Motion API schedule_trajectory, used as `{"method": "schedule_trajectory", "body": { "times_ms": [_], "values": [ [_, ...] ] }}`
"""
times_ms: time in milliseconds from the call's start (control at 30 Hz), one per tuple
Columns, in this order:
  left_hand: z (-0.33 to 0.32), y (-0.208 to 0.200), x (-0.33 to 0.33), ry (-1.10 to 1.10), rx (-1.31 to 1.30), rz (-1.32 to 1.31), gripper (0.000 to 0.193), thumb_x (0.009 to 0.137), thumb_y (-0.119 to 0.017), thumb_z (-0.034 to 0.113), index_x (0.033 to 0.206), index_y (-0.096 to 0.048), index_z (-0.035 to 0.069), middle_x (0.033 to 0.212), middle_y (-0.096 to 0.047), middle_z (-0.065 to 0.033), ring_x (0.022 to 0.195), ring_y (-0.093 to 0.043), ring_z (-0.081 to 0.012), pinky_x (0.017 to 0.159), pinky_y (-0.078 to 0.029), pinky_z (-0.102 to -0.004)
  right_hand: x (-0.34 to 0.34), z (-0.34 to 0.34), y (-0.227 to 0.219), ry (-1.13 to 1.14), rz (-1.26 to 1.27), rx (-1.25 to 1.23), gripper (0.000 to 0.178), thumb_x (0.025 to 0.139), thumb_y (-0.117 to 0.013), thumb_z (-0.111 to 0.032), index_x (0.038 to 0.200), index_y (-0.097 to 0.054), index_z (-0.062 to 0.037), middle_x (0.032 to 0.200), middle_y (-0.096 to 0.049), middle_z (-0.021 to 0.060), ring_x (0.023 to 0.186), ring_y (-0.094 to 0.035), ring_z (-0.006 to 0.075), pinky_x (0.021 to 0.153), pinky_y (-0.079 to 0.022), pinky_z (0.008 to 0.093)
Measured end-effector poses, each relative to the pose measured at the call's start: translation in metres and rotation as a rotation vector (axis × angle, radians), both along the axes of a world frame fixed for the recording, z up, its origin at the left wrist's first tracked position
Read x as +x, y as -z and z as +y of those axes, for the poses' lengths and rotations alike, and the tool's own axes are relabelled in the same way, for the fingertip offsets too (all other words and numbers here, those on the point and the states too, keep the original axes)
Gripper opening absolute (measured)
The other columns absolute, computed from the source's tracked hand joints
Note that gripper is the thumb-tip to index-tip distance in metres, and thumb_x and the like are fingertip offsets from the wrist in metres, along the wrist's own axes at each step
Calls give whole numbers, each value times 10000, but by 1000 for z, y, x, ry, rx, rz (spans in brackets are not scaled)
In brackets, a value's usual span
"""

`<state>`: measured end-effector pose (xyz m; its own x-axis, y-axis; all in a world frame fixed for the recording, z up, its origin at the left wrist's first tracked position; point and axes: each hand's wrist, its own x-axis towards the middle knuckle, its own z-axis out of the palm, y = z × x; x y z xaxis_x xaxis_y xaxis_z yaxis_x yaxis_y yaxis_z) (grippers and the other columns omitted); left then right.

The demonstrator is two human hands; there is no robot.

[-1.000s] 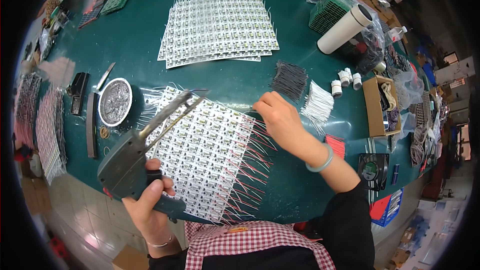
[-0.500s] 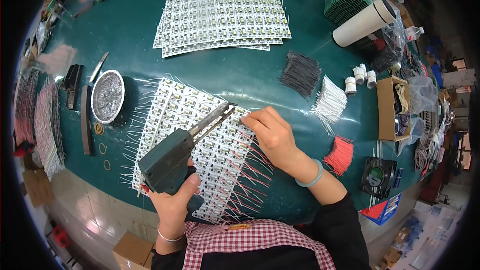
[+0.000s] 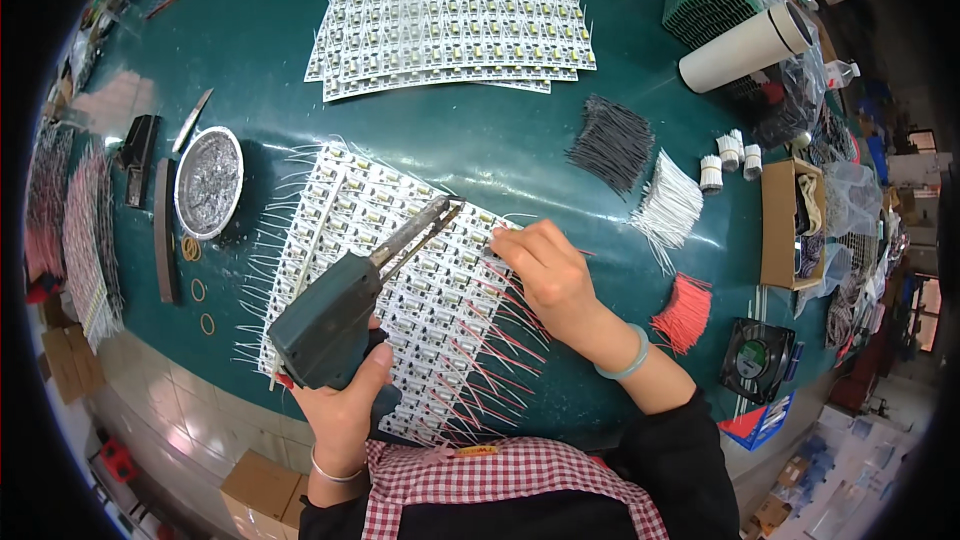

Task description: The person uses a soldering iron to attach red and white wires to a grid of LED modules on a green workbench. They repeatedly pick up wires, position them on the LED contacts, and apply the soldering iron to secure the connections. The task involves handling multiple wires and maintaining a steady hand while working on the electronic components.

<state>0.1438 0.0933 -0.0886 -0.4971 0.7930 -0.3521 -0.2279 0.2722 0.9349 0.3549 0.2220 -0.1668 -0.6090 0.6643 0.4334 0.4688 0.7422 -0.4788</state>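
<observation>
My left hand [image 3: 345, 405] grips a dark green soldering gun [image 3: 335, 315]; its metal tip [image 3: 448, 208] points up and right over a white panel of small circuit boards [image 3: 400, 290] on the green table [image 3: 250, 60]. My right hand [image 3: 545, 270] rests on the panel's right edge, fingers pinched on a thin wire close to the gun's tip. Red wires [image 3: 500, 340] stick out of the panel's right side and white wires [image 3: 270, 270] out of its left.
A second board panel [image 3: 450, 15] lies farther back. To the right are bundles of black wires [image 3: 612, 140], white wires [image 3: 668, 208] and red wires [image 3: 685, 312]. A round metal dish [image 3: 208, 180] sits at the left, a white roll [image 3: 745, 45] and a cardboard box [image 3: 790, 225] at the right.
My left hand has brought the soldering gun right, toward my right hand. My right hand has slid from the panel's upper edge down to its right side.
</observation>
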Motion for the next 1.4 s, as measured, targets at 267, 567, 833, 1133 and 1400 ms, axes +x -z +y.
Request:
{"method": "schedule_trajectory", "body": {
  "times_ms": [267, 567, 833, 1133, 1400],
  "values": [
    [-8, 8, 3, 39, -34, 100, 462, 778, -764, -43, 1217, -618, -36, 1052, -690, -95, 882, -660, -150, 807, -530, -282, 1, -5, -1, 3, -42, 75, 318, 707, -657, 17, 1021, -619, 47, 966, -611, 120, 847, -584, 271, 684, -519, 331],
    [-11, 12, 14, 83, -8, 234, 295, 755, -794, 7, 1024, -679, -38, 889, -697, -78, 747, -645, -115, 664, -506, -253, 2, 0, -2, 50, -39, 79, 351, 694, -645, 26, 1044, -623, 53, 981, -614, 128, 849, -589, 279, 659, -516, 332],
    [-1, 21, 14, 233, 105, 421, 146, 752, -746, 7, 890, -704, -17, 780, -652, -83, 612, -598, -114, 551, -462, -260, 3, -1, 0, 70, -74, 79, 369, 686, -642, 27, 1053, -621, 62, 987, -612, 137, 863, -588, 282, 664, -519, 329],
    [2, 23, 16, 268, 101, 482, 124, 758, -736, 18, 875, -700, -1, 749, -624, -67, 598, -574, -123, 541, -445, -271, 2, -1, -2, 74, -89, 83, 359, 689, -633, 30, 1046, -619, 65, 986, -606, 135, 865, -581, 279, 667, -519, 327],
    [4, 25, 17, 287, 72, 531, 96, 753, -739, 27, 821, -675, 8, 707, -585, -60, 558, -536, -132, 521, -426, -280, 1, -1, -5, 75, -104, 78, 352, 694, -630, 28, 1044, -620, 70, 993, -602, 140, 873, -578, 278, 687, -520, 325]
  ]
}}
